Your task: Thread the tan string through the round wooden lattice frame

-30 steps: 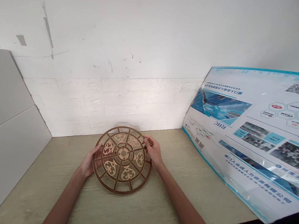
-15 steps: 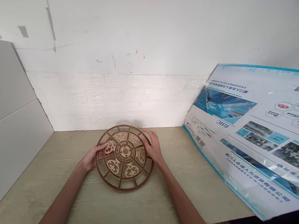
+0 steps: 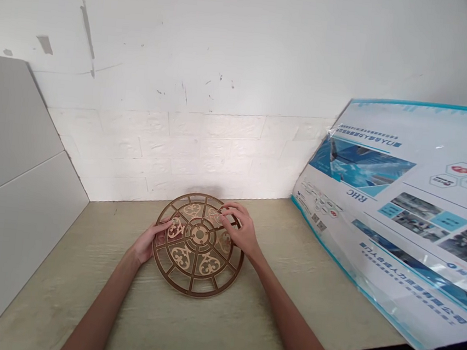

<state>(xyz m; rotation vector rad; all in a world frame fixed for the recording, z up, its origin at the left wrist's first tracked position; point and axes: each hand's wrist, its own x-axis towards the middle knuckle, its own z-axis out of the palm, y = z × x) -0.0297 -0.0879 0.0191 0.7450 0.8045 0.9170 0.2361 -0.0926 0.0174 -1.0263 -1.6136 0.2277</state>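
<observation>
A round brown openwork disc (image 3: 193,267), like a spoked wheel with lighter scroll ornaments between its spokes, is tilted up toward me above the worktop. My left hand (image 3: 147,241) grips its left rim, the thumb on the front face and the other fingers partly hidden behind. At the upper right of the disc, my right hand (image 3: 242,230) is closed, with thumb and forefinger pinched together over the rim and the scroll panel there. Whether anything small sits between those fingertips cannot be made out.
The greenish worktop (image 3: 288,290) runs back to a white brick-patterned wall (image 3: 203,150). A grey panel (image 3: 22,177) stands on the left. On the right leans a large printed poster board (image 3: 378,211) with blue edges.
My right thumb and forefinger have drawn together in a pinch at the disc's upper right. My left hand keeps its hold. The whole view has shifted slightly.
</observation>
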